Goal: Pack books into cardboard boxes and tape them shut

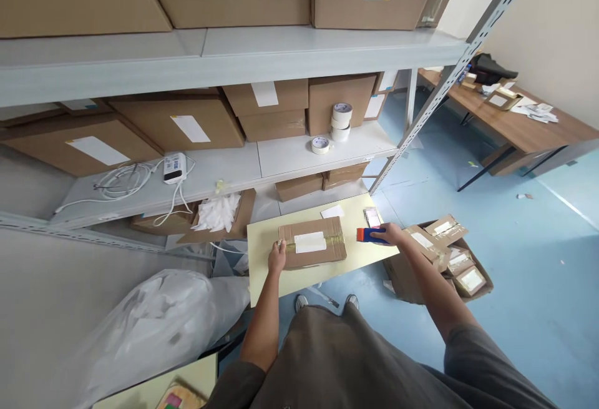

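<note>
A taped cardboard box (333,246) with a white label lies flat on the pale yellow tabletop (266,284) in front of me. My left hand (277,256) grips the box at its left edge, fingertips on the top near the tape. To the right of the box, my right hand (390,234) is closed around a blue hand-held tool with an orange end (369,235). That orange end points left toward the box, with a gap between them. The tool's exact kind cannot be made out. Behind it sits a small pack of printed labels or cards (372,216); a white slip (332,211) lies behind the box.
Grey metal shelving (234,165) with large cartons rises ahead. Tape rolls (340,123) and a power strip (175,168) rest on its middle shelf. An open carton of small boxes (407,278) stands on the floor at right. A translucent plastic bag (154,328) bulges at left.
</note>
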`<state>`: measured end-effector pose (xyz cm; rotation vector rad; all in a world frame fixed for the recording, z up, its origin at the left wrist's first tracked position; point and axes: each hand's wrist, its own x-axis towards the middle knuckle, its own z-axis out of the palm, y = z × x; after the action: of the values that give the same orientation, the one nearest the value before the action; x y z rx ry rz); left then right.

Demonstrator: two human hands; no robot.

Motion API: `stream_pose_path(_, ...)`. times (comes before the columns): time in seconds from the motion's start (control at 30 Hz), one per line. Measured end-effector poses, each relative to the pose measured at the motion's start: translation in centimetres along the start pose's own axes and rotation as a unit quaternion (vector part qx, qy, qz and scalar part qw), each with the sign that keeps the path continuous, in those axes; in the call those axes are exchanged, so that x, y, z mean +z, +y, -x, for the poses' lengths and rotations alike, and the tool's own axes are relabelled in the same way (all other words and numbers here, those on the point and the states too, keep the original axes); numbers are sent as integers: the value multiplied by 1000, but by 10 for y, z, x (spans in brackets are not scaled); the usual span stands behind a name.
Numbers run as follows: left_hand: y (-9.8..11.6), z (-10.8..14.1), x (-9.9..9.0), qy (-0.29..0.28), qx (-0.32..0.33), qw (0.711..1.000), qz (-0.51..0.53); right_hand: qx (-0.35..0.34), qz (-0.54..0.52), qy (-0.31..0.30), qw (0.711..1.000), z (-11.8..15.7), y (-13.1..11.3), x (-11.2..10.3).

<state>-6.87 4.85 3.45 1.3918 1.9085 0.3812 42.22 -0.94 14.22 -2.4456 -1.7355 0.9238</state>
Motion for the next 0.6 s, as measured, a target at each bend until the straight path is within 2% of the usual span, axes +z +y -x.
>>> stream_pose_path(0.07,-15,-7,-11,-5,9,999,39,-14,-15,15,1000,0,-20,2)
stream_pose_path(0.13,-31,-13,-25,-14,7,997,71,-39,-38,29,998,1,-50,3)
stream_pose_path(0.2,-47,-20,-42,-11,-16,997,77,-76,-64,32,995,2,-92,6)
stream_pose_path(0.33,-67,-28,-84,33,-70,995,61,-138,-61,24,988,8,-193,13)
stream_pose_path(0.47,-63,-26,-123,61,-33,994,88,-156,20,26,987,21,-290,23)
stream_pose_path(0.57,-48,-17,-141,39,55,992,105,-176,75,-10,981,36,-351,38)
stream_pose_path(0.6,-44,-13,-146,37,59,993,95,-183,89,-18,979,42,-368,44)
